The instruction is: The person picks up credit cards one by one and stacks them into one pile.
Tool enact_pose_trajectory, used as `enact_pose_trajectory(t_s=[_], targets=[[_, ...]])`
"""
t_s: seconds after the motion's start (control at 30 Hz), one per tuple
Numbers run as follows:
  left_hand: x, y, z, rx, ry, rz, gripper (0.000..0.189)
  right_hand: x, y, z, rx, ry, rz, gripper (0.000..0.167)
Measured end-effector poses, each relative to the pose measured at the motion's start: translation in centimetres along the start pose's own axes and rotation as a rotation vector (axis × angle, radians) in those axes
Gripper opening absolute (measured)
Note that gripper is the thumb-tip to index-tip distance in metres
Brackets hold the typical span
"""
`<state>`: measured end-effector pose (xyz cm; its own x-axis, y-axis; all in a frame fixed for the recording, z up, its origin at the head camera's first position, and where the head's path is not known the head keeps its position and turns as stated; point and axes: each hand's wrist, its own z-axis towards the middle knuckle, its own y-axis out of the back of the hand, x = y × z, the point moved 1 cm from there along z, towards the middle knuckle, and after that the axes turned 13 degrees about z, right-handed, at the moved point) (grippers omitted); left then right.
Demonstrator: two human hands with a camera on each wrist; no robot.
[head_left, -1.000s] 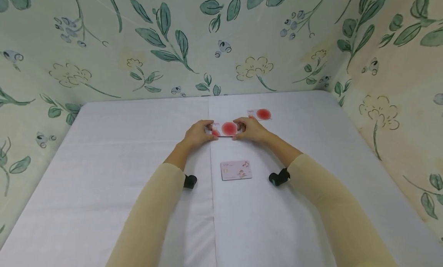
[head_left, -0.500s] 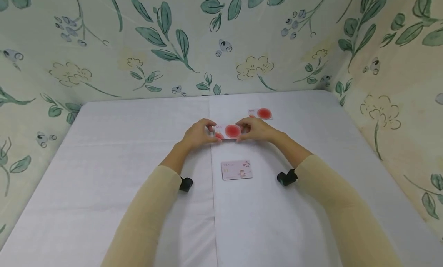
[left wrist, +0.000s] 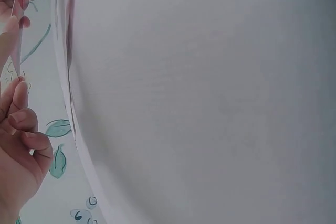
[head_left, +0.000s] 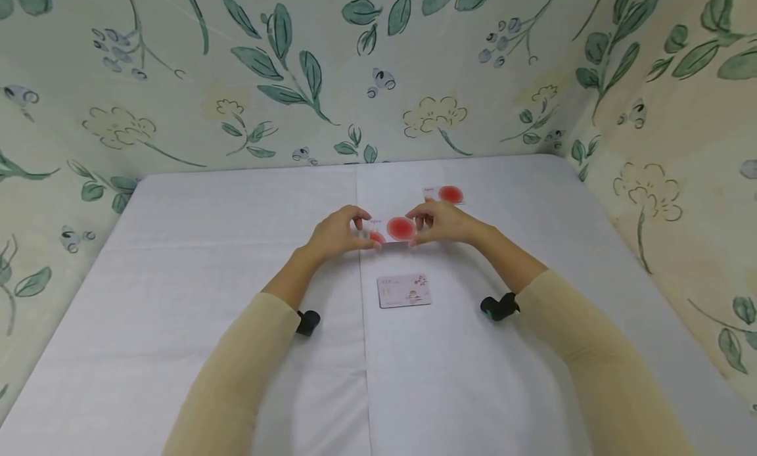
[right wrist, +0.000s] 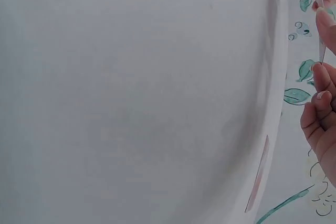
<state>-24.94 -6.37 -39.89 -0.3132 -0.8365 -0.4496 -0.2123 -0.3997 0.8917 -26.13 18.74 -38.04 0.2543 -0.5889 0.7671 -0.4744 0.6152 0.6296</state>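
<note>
Both hands hold one card, white with a big red disc and a smaller red shape. My left hand pinches its left end between thumb and fingers, and my right hand pinches its right end. In the left wrist view the card appears nearly edge-on, raised off the tabletop. The fingertips cover parts of both ends. A pink "VIP" card lies flat nearer the person. Behind the right hand lies another red-disc card, its lower left partly covered by that hand.
A white cloth covers the table, with a seam running down its middle. Floral-patterned walls stand at the back and sides. Small black cameras sit at both wrists, by the beige sleeves.
The held card has moved slightly right and towards the person, with both hands still pinching its ends. The wrists have spread farther apart. The other two cards have stayed in place.
</note>
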Motion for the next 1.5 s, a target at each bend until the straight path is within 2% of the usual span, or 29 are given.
enact_pose_trajectory(t_s=[0.4,0.83,1.3,1.5], targets=[[-1.3,0.9,-1.8,-0.033,-0.029,-0.012,0.062,1.8,0.8,-1.9,-0.003,0.021,-0.005,0.057],[-3.1,1.9,-4.6,-0.038,-0.032,-0.007,0.06,3.0,0.4,-4.1,-0.006,0.062,0.001,0.056],[-4.2,1.7,-7.4,-0.071,-0.108,0.074,0.06,3.7,-0.9,-7.2,-0.026,0.106,0.033,0.055],[-4.6,1.3,-8.5,-0.092,-0.133,0.065,0.058,3.7,-1.6,-8.5,-0.047,0.115,0.053,0.054]])
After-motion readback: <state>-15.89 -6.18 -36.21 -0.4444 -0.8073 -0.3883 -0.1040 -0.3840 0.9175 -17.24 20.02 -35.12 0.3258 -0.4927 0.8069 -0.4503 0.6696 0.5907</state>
